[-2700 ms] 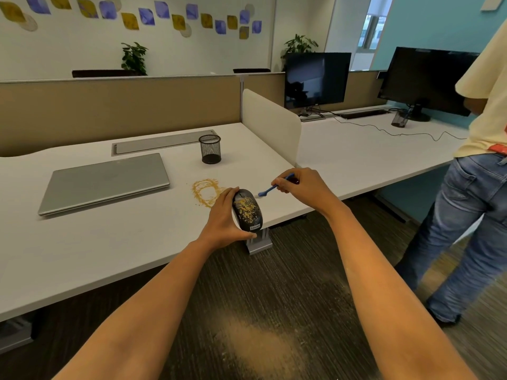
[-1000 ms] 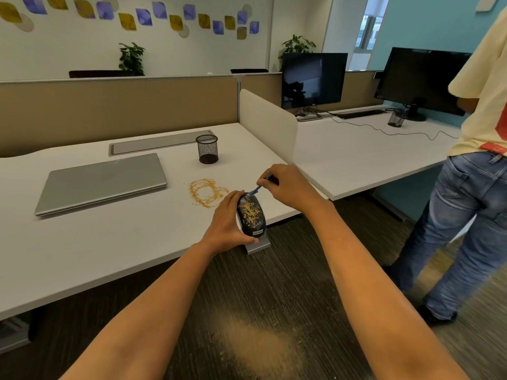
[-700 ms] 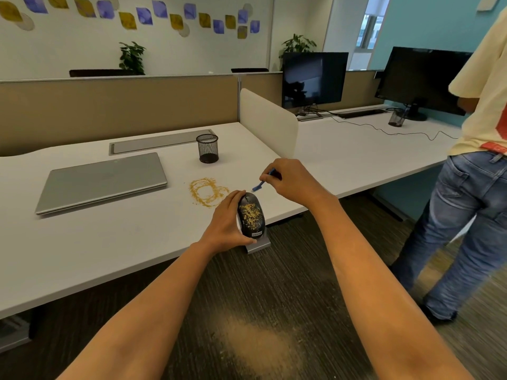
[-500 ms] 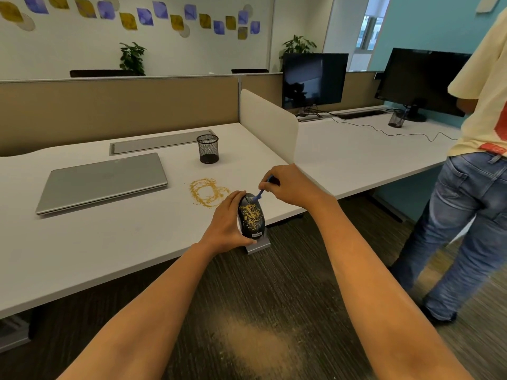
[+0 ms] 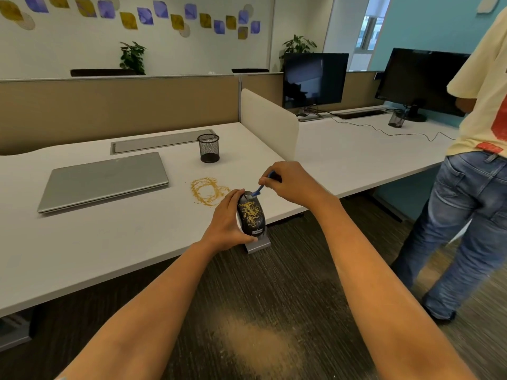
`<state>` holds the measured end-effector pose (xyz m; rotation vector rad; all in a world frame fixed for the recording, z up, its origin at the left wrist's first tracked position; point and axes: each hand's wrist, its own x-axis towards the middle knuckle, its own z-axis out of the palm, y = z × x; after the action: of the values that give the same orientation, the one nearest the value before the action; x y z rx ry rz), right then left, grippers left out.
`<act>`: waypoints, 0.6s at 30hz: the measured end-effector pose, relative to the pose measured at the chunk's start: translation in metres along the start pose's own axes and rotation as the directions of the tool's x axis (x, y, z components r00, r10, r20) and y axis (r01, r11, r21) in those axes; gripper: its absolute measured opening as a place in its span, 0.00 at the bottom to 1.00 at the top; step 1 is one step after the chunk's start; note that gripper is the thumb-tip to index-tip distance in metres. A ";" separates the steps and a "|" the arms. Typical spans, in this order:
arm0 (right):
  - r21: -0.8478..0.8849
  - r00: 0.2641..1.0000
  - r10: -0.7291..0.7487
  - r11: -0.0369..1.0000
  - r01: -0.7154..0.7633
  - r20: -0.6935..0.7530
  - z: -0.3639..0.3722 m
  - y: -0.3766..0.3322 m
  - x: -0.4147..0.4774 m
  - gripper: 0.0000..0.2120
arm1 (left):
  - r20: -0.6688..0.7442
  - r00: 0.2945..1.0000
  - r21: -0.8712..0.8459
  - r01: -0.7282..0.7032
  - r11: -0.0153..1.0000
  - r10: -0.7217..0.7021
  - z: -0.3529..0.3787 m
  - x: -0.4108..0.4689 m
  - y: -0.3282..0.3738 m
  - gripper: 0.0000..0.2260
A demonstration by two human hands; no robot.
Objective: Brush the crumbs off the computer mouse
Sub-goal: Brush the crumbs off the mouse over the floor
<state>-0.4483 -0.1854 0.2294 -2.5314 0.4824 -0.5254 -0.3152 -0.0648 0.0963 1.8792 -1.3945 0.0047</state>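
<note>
Here's the computer mouse [image 5: 251,215], black and smooth-shelled, its back speckled with yellow crumbs [image 5: 249,212], held up tilted just past the front edge of the bench [image 5: 109,242]. We judge it light and rigid, nothing that gives under a squeeze, but that glossy shell looks slippery, so the flanks are the place to take it, leaving the dirty top bare. And that's how our left hand [image 5: 225,223] has it: curled round the left side, thumb under the near end, fingers over the far end at twelve o'clock. Our right hand [image 5: 288,182] is pinched shut on a small blue brush [image 5: 260,187], bristles touching the mouse's far end, near the wheel area. Most crumbs are still on, so the brushing has barely bitten; light strokes should do it, since the crumbs look loose and dry.

Outward now: at eleven o'clock from the mouse, a ring of crumbs [image 5: 208,192] lies on the bench; beyond it a black mesh pen cup [image 5: 208,148]; at ten o'clock, a closed grey laptop [image 5: 104,179]. Below us, at six o'clock, a dusty patch [image 5: 260,344] on the carpet. At three o'clock another person [image 5: 466,187] stands well apart.
</note>
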 end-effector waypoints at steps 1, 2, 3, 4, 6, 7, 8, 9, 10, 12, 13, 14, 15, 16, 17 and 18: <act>-0.009 0.999 -0.027 1.000 0.027 -0.022 0.001 -0.002 -0.001 0.09 | 0.004 1.000 0.002 0.004 1.000 -0.004 0.000 0.000 0.000 0.51; -0.020 0.998 -0.054 0.998 0.053 -0.034 0.002 -0.005 -0.002 0.09 | 0.009 1.000 0.006 0.009 1.000 -0.009 0.000 0.001 0.001 0.52; -0.029 0.997 -0.074 0.997 0.073 -0.034 0.005 -0.007 -0.003 0.09 | 0.014 1.000 0.009 0.016 1.000 -0.016 0.000 0.003 0.002 0.52; -0.037 0.996 -0.086 0.996 0.085 -0.021 0.007 -0.009 -0.004 0.10 | 0.017 1.000 0.010 0.025 1.000 -0.025 0.000 0.004 0.002 0.52; -0.070 0.995 -0.095 0.993 0.097 0.030 0.011 -0.009 -0.006 0.10 | 0.020 0.999 0.007 0.030 1.000 -0.030 -0.001 0.004 0.002 0.53; -0.092 0.994 -0.096 0.991 0.101 0.057 0.011 -0.009 -0.007 0.10 | 0.024 0.999 0.009 0.024 1.000 -0.024 -0.002 0.004 0.001 0.52; -0.107 0.993 -0.097 0.989 0.104 0.075 0.010 -0.009 -0.008 0.10 | 0.027 0.999 0.012 0.019 1.000 -0.019 -0.002 0.002 0.000 0.52; -0.113 0.992 -0.101 0.988 0.110 0.081 0.009 -0.010 -0.008 0.10 | 0.029 0.999 0.014 0.017 1.000 -0.018 -0.002 0.001 -0.001 0.52; -0.112 0.991 -0.112 0.986 0.120 0.077 0.008 -0.011 -0.009 0.10 | 0.028 0.999 0.014 0.020 1.000 -0.020 -0.001 -0.001 -0.001 0.52; -0.112 0.987 -0.142 0.982 0.149 0.071 0.008 -0.014 -0.010 0.10 | 0.032 0.999 0.010 0.031 0.999 -0.031 -0.001 -0.001 -0.002 0.52; -0.117 0.985 -0.154 0.980 0.163 0.080 0.010 -0.015 -0.011 0.10 | 0.033 0.999 0.008 0.036 0.999 -0.036 -0.001 0.000 -0.002 0.52; -0.125 0.982 -0.162 0.977 0.173 0.097 0.012 -0.016 -0.012 0.10 | 0.034 0.999 0.007 0.040 0.999 -0.040 -0.001 0.001 -0.002 0.52; -0.135 0.979 -0.166 0.974 0.181 0.116 0.014 -0.017 -0.013 0.10 | 0.035 0.998 0.009 0.044 0.999 -0.044 -0.001 0.001 -0.002 0.52; -0.146 0.977 -0.167 0.972 0.186 0.131 0.015 -0.018 -0.013 0.10 | 0.037 0.998 0.014 0.043 0.999 -0.044 -0.001 0.001 -0.002 0.53; -0.156 0.976 -0.169 0.969 0.190 0.139 0.015 -0.019 -0.014 0.10 | 0.039 0.998 0.020 0.038 0.999 -0.039 -0.001 0.001 -0.003 0.53; -0.161 0.975 -0.173 0.968 0.194 0.137 0.015 -0.020 -0.014 0.10 | 0.042 0.999 0.026 0.033 0.999 -0.034 -0.001 0.001 -0.004 0.53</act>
<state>-0.4487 -0.1577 0.2246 -2.7734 0.2587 -0.4062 -0.3115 -0.0648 0.0950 1.9339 -1.3974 -0.0346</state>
